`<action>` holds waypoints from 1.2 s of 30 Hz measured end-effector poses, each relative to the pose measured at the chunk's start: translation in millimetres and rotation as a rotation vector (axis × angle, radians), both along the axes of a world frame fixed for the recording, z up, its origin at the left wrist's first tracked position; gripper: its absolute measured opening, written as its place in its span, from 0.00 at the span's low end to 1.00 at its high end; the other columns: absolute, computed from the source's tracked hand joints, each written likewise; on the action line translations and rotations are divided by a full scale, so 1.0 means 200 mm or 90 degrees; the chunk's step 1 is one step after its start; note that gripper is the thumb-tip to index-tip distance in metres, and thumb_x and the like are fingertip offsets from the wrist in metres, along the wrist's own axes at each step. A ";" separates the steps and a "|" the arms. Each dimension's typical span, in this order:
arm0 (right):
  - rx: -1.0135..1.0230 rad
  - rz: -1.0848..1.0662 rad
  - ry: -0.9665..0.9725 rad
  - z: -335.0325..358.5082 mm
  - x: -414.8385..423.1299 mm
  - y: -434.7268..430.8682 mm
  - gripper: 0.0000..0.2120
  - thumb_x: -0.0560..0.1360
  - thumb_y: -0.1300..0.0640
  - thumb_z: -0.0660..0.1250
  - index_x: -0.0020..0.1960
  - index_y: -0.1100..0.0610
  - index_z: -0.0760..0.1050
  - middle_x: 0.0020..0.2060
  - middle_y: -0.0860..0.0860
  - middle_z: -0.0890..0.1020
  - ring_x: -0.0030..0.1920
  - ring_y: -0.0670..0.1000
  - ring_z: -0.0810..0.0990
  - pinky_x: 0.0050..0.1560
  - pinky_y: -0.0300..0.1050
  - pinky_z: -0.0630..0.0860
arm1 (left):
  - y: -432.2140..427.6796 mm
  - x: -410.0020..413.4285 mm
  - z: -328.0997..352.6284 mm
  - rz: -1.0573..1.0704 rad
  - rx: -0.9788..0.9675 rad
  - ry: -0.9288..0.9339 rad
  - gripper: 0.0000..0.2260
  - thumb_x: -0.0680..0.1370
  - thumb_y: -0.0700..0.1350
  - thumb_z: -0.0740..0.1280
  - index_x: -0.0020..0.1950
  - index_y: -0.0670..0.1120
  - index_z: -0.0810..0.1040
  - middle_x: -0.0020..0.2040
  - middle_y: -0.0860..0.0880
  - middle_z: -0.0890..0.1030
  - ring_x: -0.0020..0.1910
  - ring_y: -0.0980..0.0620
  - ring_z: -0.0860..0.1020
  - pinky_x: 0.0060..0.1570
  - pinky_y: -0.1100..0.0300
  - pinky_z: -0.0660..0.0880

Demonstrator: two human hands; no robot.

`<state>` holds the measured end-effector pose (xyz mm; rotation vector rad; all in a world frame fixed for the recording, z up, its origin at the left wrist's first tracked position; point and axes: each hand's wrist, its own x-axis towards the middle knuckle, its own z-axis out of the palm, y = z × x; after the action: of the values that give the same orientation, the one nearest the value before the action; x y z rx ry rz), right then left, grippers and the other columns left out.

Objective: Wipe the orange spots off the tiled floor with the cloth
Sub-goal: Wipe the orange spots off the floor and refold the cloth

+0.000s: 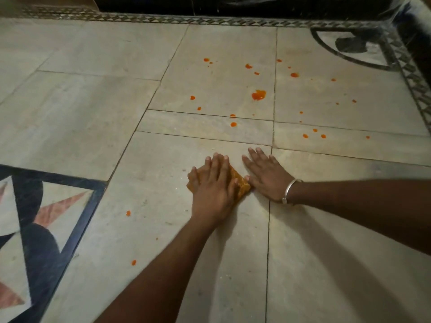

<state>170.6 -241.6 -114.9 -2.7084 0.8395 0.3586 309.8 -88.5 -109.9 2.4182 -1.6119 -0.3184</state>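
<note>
Both bare arms reached forward, the right coming in from the side. The left hand lay palm down, its fingers straight and close together, pointing away from the body. The right hand lay flat just beside it, fingers spread, thumb towards the left hand.

Wears a slim, plain silver-coloured bangle round the wrist just behind the right hand, smooth and shiny, with a small blockier piece at its near edge. Shows both forearms bare right to the frame's edge, the left hand and wrist bare too. Has short-trimmed nails on the fingers.
</note>
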 end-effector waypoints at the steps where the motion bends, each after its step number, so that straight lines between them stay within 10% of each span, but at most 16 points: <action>1: -0.005 -0.010 -0.011 -0.03 0.00 0.04 0.35 0.78 0.37 0.35 0.82 0.50 0.39 0.81 0.52 0.39 0.80 0.52 0.37 0.80 0.57 0.41 | -0.01 -0.03 -0.04 -0.009 0.023 -0.016 0.30 0.86 0.62 0.43 0.85 0.52 0.41 0.85 0.48 0.37 0.83 0.48 0.35 0.80 0.37 0.37; 14: -0.139 -0.038 -0.083 -0.17 -0.02 0.11 0.32 0.82 0.40 0.38 0.82 0.53 0.44 0.82 0.53 0.46 0.81 0.53 0.45 0.79 0.59 0.47 | 0.16 -0.12 -0.15 0.212 -0.010 -0.047 0.31 0.86 0.60 0.44 0.86 0.47 0.46 0.86 0.43 0.42 0.85 0.45 0.40 0.80 0.36 0.42; 20: -0.157 -0.028 -0.095 -0.16 -0.02 0.12 0.30 0.82 0.45 0.39 0.82 0.55 0.47 0.82 0.53 0.49 0.81 0.53 0.48 0.79 0.58 0.49 | -0.09 -0.02 -0.17 0.061 -0.011 -0.061 0.30 0.86 0.60 0.44 0.86 0.49 0.46 0.86 0.46 0.41 0.84 0.47 0.39 0.81 0.40 0.37; 28: -0.152 -0.044 -0.099 -0.16 -0.02 0.12 0.30 0.82 0.45 0.40 0.82 0.54 0.45 0.82 0.52 0.48 0.81 0.52 0.47 0.80 0.57 0.47 | 0.14 -0.05 -0.18 0.291 -0.033 -0.039 0.31 0.86 0.59 0.46 0.86 0.46 0.48 0.86 0.44 0.46 0.85 0.45 0.44 0.81 0.37 0.43; 36: -0.155 -0.031 -0.083 -0.15 -0.02 0.11 0.30 0.83 0.46 0.40 0.82 0.54 0.46 0.82 0.53 0.49 0.81 0.53 0.48 0.80 0.58 0.49 | -0.11 0.01 -0.20 0.102 -0.029 -0.062 0.30 0.86 0.59 0.46 0.86 0.48 0.48 0.86 0.45 0.45 0.85 0.46 0.43 0.81 0.40 0.40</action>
<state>166.8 -218.8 -144.3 -2.8879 0.9642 0.0714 311.4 -111.4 -150.6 2.5442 -1.4330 -0.1370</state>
